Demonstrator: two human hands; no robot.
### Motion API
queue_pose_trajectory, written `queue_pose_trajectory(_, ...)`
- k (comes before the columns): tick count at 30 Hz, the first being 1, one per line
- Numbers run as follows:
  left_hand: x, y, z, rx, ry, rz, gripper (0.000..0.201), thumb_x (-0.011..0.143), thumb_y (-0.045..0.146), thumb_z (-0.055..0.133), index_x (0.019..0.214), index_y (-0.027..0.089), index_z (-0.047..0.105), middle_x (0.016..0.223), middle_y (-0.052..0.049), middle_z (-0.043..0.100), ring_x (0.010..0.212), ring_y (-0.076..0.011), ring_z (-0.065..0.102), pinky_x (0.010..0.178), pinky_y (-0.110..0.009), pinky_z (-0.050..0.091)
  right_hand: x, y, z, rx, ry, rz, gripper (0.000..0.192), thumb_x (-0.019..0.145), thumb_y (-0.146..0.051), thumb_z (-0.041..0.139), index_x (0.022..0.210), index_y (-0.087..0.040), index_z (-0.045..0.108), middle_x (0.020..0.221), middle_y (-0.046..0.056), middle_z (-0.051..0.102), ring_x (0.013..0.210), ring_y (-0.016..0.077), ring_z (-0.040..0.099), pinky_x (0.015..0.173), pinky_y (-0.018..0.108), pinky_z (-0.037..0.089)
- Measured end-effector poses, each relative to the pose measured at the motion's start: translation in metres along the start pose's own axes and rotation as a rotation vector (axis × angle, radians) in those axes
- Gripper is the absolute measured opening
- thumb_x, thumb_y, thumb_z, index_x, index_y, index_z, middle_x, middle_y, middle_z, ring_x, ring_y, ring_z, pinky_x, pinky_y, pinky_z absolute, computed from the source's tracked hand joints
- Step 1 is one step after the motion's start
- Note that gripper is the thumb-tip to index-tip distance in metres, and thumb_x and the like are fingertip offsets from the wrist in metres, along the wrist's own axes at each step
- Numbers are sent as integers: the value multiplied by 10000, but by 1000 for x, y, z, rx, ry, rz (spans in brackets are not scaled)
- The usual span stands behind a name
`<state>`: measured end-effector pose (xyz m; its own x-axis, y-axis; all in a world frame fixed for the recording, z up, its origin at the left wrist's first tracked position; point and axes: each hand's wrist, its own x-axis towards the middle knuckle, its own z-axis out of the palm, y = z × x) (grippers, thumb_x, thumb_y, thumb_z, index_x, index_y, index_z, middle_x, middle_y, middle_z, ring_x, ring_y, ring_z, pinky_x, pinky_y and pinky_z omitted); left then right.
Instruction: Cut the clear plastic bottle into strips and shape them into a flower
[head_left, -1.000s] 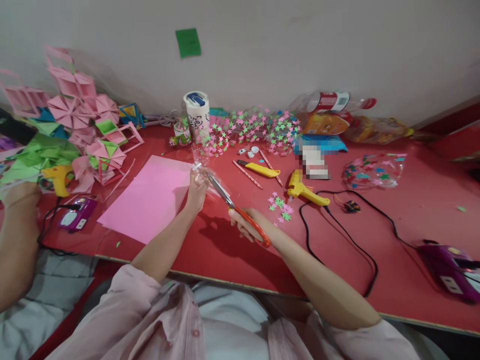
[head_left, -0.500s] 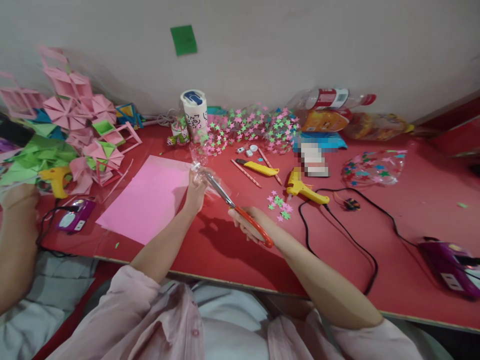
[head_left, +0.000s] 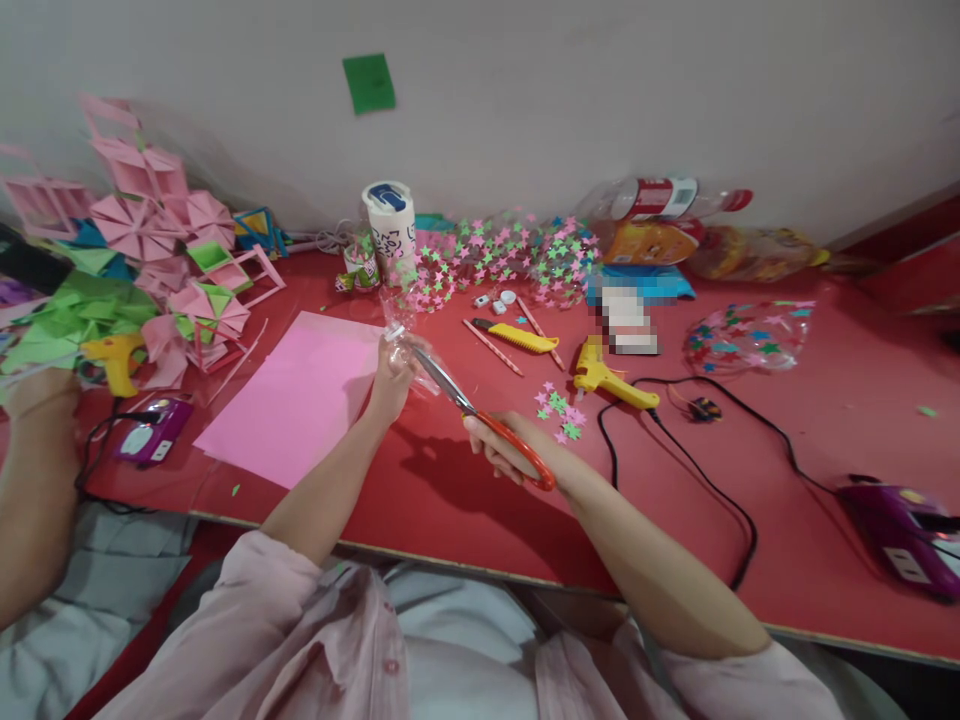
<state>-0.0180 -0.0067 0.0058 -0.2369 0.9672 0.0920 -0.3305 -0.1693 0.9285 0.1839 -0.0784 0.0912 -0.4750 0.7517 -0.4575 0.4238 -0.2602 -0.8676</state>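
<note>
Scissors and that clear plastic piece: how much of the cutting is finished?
Done: star-covered plastic pieces lie by the wall. In hand: left hand holds a clear plastic piece; right hand has the scissors at it. Left: loose stars lie unused.

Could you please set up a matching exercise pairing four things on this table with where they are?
Things:
1. scissors
2. pink sheet
3. yellow glue gun
4. green square

Places:
A. stuck on the wall
B. flat on the table, left of the left hand
C. held in the right hand
D. lying on the table beside scattered paper stars

Pairs: 1-C, 2-B, 3-D, 4-A
</note>
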Motion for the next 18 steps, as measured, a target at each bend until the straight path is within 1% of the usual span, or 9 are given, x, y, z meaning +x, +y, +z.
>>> queue_pose_trajectory(2,0,-1,-2,17,-13,4,588,683,331,810,1198,271,532,965,-21,652,924,-177,662,857,-341,532,0,0,0,8,-4,-4,554,799,-735,505,627,-209,478,325,-101,379,274,65,385,472,226,479)
queue_pose_trajectory(5,-1,-1,-1,45,-39,23,566,705,360,792,1195,266,526,988,-28,653,945,-182,659,876,-351,525,-1,-2,3,-10,45,25,556,798,-732,511,605,-214,457,316,-99,363,259,69,375,406,215,437)
queue_pose_trajectory(8,-2,-1,1,54,-52,54,492,720,367,771,1136,252,535,986,-28,649,930,-179,659,887,-363,519,-1,-3,6,-37,95,69,560,774,-736,546,592,-213,462,335,-89,379,255,78,398,340,208,374)
queue_pose_trajectory(10,-1,-2,2,44,-52,66,440,719,348,763,1084,251,538,957,-19,646,900,-172,661,884,-364,518,0,-2,6,-42,103,88,565,760,-743,560,588,-213,465,338,-86,380,252,84,405,320,210,348)
queue_pose_trajectory(12,0,-2,2,34,-41,63,433,709,320,762,1073,257,536,928,-5,645,868,-163,663,877,-355,518,1,-2,4,-30,83,75,567,768,-744,550,591,-212,466,330,-87,376,251,83,401,343,216,370)
queue_pose_trajectory(14,1,-1,-1,43,-25,48,470,695,284,765,1105,265,536,929,2,651,862,-155,662,883,-343,515,1,-1,2,-19,52,40,557,787,-732,541,607,-208,477,326,-91,376,260,77,401,407,225,424)
queue_pose_trajectory(18,1,4,-6,103,-29,-4,562,673,195,761,1185,270,541,1031,-17,663,946,-164,651,926,-336,507,0,0,-1,-38,39,23,535,790,-716,553,638,-208,490,330,-101,372,278,77,408,500,246,479)
